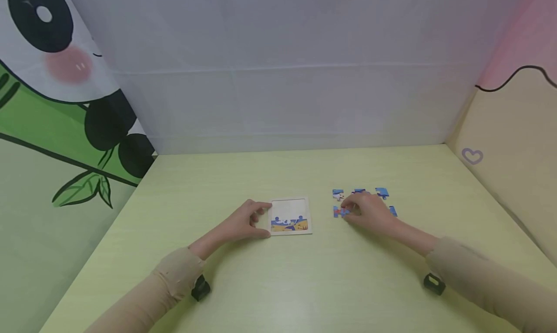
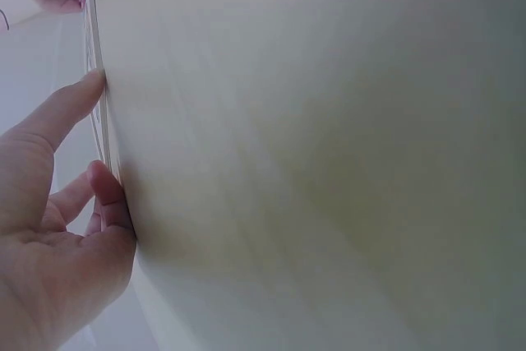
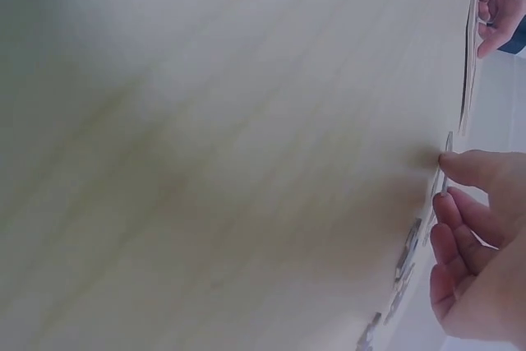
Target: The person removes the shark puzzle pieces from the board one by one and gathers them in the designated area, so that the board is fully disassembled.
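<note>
Puzzle tray, probably light and stiff, lies against the left hand, whose thumb and forefinger stand wide apart along its left edge, a sound place to steady it, with fitted pieces filling the part nearer the thumb. Loose pieces lie beyond and around the right hand, whose fingertips narrowly pinch one puzzle piece, likely thin, light and rigid, best taken by opposite edges to spare its knobs; no brand, label or writing is legible.
</note>
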`<action>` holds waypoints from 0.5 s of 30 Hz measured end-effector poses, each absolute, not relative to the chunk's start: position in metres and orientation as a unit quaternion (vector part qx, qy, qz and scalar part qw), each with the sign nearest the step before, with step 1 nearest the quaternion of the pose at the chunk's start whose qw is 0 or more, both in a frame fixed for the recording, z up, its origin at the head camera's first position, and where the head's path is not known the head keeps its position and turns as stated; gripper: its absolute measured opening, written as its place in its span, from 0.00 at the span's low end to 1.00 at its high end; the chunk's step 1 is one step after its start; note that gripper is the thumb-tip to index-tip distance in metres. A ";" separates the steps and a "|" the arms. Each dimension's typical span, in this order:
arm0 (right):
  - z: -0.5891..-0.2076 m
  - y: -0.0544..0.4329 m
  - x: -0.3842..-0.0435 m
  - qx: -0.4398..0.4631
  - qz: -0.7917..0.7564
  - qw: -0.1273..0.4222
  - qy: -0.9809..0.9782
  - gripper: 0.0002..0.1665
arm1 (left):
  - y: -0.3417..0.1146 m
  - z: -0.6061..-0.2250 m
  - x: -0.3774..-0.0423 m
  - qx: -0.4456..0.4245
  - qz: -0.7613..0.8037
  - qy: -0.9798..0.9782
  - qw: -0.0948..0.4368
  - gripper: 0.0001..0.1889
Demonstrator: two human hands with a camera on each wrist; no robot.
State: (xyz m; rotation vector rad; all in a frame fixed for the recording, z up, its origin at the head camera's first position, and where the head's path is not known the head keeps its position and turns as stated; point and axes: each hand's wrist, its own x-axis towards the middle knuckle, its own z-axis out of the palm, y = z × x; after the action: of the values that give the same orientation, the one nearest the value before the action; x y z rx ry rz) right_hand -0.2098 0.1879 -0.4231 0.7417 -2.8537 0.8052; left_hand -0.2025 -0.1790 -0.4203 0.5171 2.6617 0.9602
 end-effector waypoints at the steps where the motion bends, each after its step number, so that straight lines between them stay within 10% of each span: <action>1: -0.423 0.189 -0.210 0.244 0.262 0.040 -0.933 0.12 | -0.179 -0.420 -0.202 0.179 0.331 0.917 0.132 0.41; 15: -0.423 0.197 -0.218 0.273 0.238 0.039 -0.931 0.11 | -0.178 -0.418 -0.201 0.178 0.330 0.917 0.134 0.41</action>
State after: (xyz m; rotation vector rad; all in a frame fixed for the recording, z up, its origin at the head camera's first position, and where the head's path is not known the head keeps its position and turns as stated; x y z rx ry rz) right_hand -0.2184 0.1970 -0.4232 0.8362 -2.8558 0.7293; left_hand -0.2011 -0.1782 -0.4181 0.5161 2.6588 0.9575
